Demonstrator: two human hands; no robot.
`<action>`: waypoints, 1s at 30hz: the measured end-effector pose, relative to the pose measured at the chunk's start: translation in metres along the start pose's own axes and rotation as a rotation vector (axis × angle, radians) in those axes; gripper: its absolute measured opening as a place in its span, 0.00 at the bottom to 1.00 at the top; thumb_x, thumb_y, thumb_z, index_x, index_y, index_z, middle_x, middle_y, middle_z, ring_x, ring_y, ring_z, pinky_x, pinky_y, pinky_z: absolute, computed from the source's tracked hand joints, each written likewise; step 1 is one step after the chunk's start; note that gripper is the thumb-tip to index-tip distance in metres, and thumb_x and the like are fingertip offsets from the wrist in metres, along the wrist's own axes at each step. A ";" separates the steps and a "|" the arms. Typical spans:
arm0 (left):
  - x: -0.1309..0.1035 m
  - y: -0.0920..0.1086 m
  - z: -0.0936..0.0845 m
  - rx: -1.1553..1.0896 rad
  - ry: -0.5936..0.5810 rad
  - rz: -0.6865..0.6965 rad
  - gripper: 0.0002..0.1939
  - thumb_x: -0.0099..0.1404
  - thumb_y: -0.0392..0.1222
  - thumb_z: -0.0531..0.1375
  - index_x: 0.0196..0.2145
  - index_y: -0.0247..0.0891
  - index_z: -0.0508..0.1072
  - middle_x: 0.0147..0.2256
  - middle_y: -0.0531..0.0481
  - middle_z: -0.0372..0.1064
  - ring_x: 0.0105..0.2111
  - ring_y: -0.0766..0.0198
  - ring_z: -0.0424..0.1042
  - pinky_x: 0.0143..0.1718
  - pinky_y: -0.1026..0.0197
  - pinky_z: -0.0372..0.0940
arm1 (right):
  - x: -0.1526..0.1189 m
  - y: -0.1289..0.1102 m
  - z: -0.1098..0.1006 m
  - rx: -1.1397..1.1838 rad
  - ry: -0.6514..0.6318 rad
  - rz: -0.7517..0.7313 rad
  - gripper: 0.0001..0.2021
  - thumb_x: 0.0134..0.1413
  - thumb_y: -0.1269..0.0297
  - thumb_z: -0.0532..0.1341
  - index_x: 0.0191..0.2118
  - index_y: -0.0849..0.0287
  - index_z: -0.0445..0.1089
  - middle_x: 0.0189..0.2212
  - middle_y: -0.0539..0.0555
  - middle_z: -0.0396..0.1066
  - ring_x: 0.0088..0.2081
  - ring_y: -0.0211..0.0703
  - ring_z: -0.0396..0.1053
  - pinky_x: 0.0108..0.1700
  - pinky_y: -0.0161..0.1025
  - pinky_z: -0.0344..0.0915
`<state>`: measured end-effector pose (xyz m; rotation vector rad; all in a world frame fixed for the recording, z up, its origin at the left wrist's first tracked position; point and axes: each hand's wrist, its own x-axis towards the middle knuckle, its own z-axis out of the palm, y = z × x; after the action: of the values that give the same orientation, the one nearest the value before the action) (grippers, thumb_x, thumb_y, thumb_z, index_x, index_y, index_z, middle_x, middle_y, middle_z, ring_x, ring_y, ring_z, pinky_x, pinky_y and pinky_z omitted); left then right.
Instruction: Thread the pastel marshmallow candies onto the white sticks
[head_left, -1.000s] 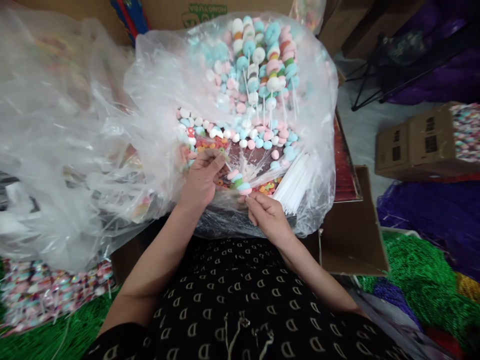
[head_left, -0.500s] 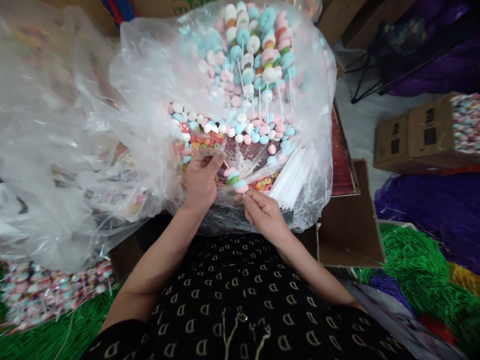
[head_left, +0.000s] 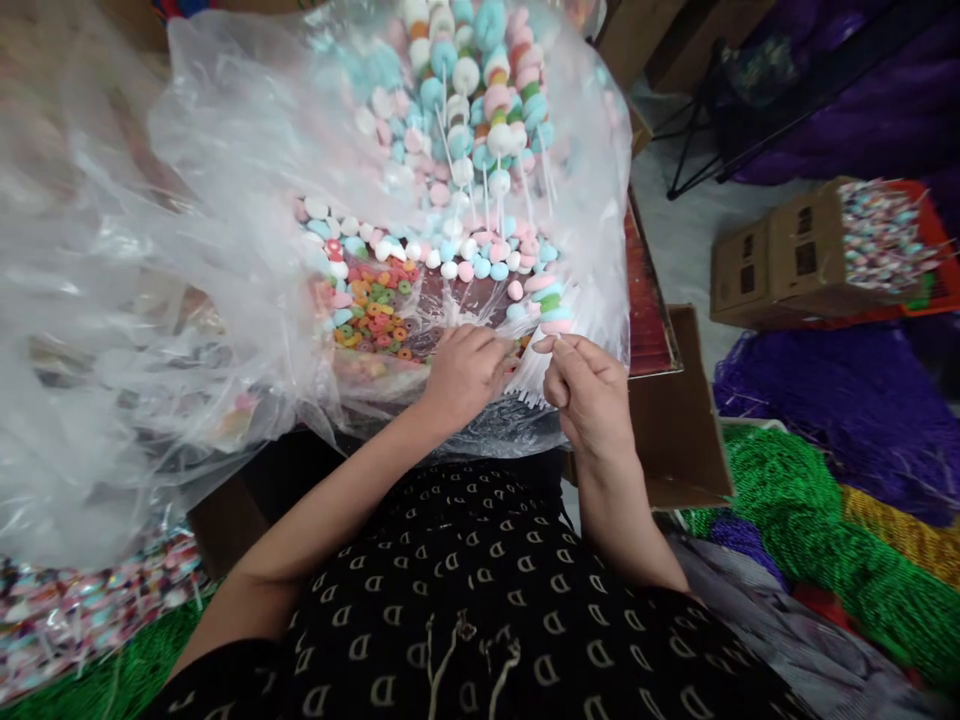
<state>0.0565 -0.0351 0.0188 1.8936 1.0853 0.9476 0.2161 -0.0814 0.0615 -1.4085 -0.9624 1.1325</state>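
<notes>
Holding a short skewer of pink, pale-blue and green sweets [head_left: 551, 305] at the right hand's [head_left: 596, 390] 11 o'clock

Standing nearly upright in view, the skewer has its long axis tipped slightly left, running from the pinch at its near end towards a point between 11 and 12 o'clock. The right hand is plainly the nearer; from the left hand [head_left: 466, 372] the skewer lies between 1 and 2 o'clock, with a gap between. The right thumb and forefinger close together just under the lowest pink piece, the other fingers folded in; the grip hides the stick's end.

At the left hand's 3 o'clock, between the two hands, lies a fanned bundle of thin white sticks [head_left: 534, 372], its length running from 7 to 1 o'clock. The left hand is palm-down with fingers bent, their tips beside the sticks; whether it touches or grips any, I cannot tell. Small multicoloured rings [head_left: 379, 312] lie at its 10 o'clock, and longer loaded candy skewers [head_left: 499, 100] farther off towards 12.
</notes>
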 end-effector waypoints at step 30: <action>0.000 -0.030 -0.076 -0.583 0.277 -0.335 0.10 0.65 0.48 0.71 0.41 0.42 0.81 0.36 0.51 0.79 0.38 0.62 0.78 0.44 0.58 0.73 | -0.024 0.011 0.023 -0.104 -0.370 0.035 0.17 0.67 0.49 0.63 0.36 0.58 0.76 0.16 0.42 0.56 0.18 0.33 0.50 0.23 0.35 0.49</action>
<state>-0.0194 -0.0060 0.0268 1.0949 1.0880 1.1902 0.1881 -0.1011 0.0541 -1.3260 -1.2762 1.4180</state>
